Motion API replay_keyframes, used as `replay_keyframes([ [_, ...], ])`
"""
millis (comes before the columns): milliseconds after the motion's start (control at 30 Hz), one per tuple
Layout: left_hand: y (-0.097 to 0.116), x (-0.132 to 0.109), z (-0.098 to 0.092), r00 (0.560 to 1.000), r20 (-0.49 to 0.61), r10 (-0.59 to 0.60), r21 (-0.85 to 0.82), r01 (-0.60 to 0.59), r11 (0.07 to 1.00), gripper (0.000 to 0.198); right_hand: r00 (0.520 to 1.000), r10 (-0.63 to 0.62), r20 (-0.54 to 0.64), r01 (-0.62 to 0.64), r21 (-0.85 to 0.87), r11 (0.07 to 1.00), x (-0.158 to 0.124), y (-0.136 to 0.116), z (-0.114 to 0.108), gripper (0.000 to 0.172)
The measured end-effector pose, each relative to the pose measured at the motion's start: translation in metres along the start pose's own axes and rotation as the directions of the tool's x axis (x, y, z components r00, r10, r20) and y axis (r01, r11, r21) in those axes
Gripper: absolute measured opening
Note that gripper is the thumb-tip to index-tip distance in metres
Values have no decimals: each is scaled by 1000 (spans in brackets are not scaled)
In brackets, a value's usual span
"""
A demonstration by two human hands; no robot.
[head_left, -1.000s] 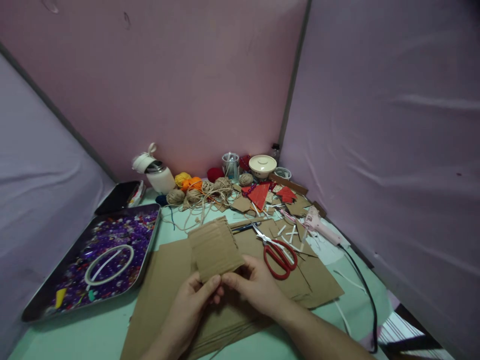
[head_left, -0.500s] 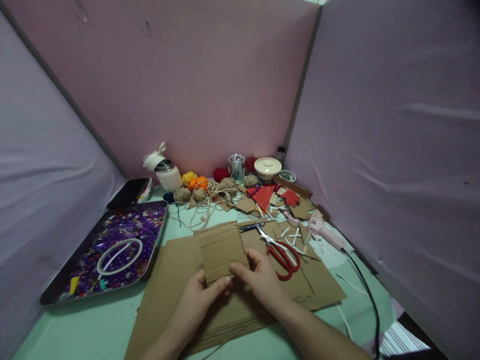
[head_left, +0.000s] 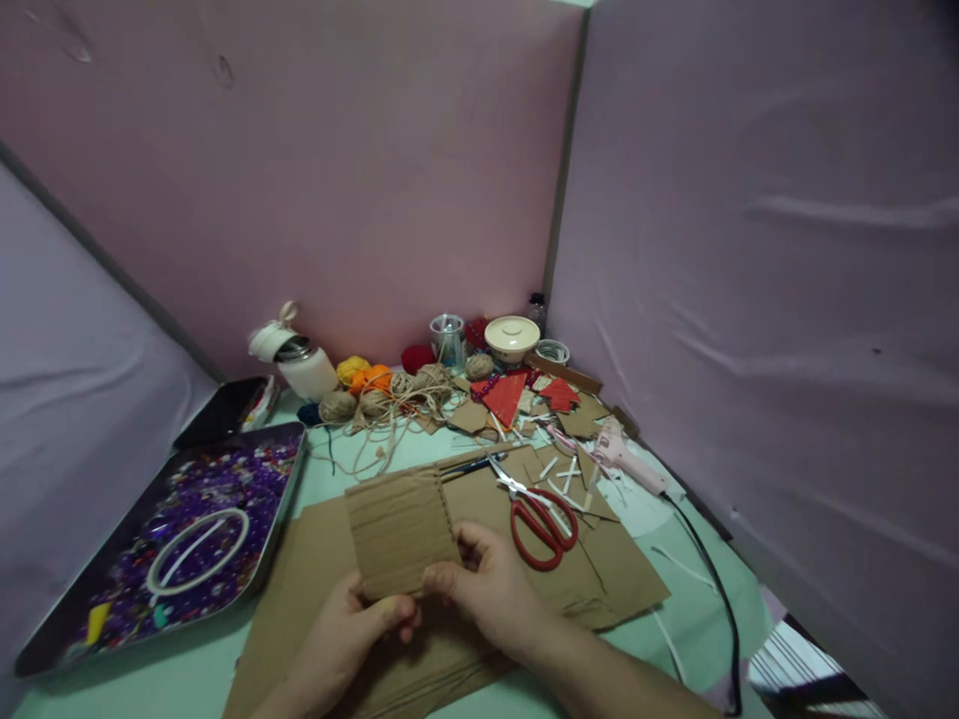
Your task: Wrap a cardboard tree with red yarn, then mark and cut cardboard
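- Left hand [head_left: 341, 629] and right hand [head_left: 486, 584], fingers pinching the card [head_left: 397, 529] at its lower edge, frame centre.
- Scissors [head_left: 535, 509] lie just right of it.

The cardboard piece [head_left: 397, 529] between my left hand [head_left: 341, 639] and right hand [head_left: 486, 589] is plain brown, ribbed with fine parallel lines. The sheets [head_left: 629, 579] under it are the same brown but smooth. The scissors [head_left: 540, 521] have red handles and silvery blades. The tray [head_left: 45, 647] is grey metal, and its beads [head_left: 225, 479] are mostly purple with yellow and teal specks. The glue gun [head_left: 625, 454] is pale pink with a black cord [head_left: 730, 611]. The yarn balls [head_left: 364, 374] are yellow and orange, the twine [head_left: 337, 405] tan, the bowl [head_left: 511, 338] cream, the table [head_left: 172, 679] mint green
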State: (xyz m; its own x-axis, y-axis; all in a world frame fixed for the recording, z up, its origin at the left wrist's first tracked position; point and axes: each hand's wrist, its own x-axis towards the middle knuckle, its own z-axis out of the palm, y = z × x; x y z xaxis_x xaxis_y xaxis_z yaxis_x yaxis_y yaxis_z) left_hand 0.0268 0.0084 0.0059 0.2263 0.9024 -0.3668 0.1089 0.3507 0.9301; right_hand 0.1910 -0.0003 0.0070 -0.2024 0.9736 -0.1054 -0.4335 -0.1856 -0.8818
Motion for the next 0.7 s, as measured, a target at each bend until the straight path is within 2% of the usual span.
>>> replay_keyframes([
  [233, -1, 5, 1, 999, 46, -13, -18, 13, 1000, 29, 999, -22, 25, 21, 36, 999, -1, -1, -1, 30],
  [367, -8, 7, -2, 996, 76, 42, -49, -39, 998, 37, 997, -73, 4, 73, 8, 997, 1, 2, -4, 27],
  [500, -10, 6, -4, 996, 40, 77, -55, -75, 996, 43, 996, -86, 19, 84, 55, 995, 4, 7, -6, 26],
  [600, -8, 5, -2, 999, -20, 44, -60, -46, 997, 38, 992, -122, -2, 122, -6, 992, 5, 6, -6, 23],
  [700, -6, 6, 0, 994, -108, 31, -93, -41, 995, 31, 991, -134, -13, 133, -65, 989, 4, 3, -7, 27],
])
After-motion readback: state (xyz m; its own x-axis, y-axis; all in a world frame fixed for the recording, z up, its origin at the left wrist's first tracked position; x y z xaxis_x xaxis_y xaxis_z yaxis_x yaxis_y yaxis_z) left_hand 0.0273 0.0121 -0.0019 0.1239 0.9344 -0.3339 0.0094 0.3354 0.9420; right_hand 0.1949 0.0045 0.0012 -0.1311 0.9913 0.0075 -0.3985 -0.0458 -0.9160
